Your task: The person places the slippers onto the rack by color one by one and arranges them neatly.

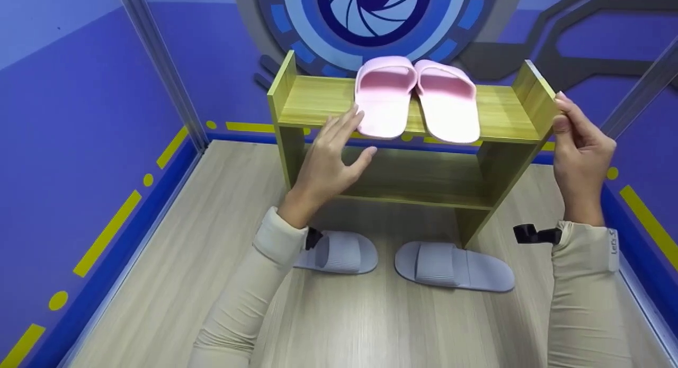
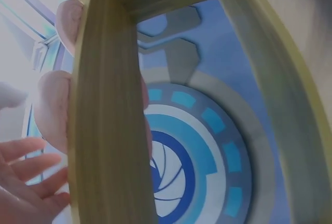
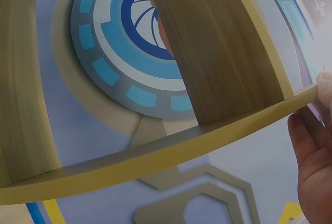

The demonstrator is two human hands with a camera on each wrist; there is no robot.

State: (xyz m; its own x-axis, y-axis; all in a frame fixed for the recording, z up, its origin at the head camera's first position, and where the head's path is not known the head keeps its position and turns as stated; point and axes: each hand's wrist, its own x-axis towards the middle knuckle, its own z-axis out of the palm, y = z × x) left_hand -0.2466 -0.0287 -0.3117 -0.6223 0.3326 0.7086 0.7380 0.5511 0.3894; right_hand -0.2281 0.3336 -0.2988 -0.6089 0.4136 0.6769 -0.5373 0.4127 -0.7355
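A pair of pink slippers lies side by side on the top board of a small wooden shoe rack (image 1: 413, 180), the left slipper (image 1: 384, 100) and the right slipper (image 1: 449, 106), toe straps toward the wall. My left hand (image 1: 331, 159) is spread, its fingertips right at the outer edge of the left slipper and the thumb apart. In the left wrist view those fingers (image 2: 31, 167) reach beside the top board's front edge. My right hand (image 1: 582, 156) pinches the front edge of the rack's right side panel between thumb and fingers, which the right wrist view shows closer (image 3: 314, 151).
Two grey slippers stand on the floor before the rack, the left one (image 1: 344, 254) partly behind my left sleeve, the right one (image 1: 455, 266) fully visible. Blue-purple walls (image 1: 95, 124) with yellow dashes enclose the wood-look floor (image 1: 349, 325). The rack's middle shelf (image 1: 413, 177) is below the slippers.
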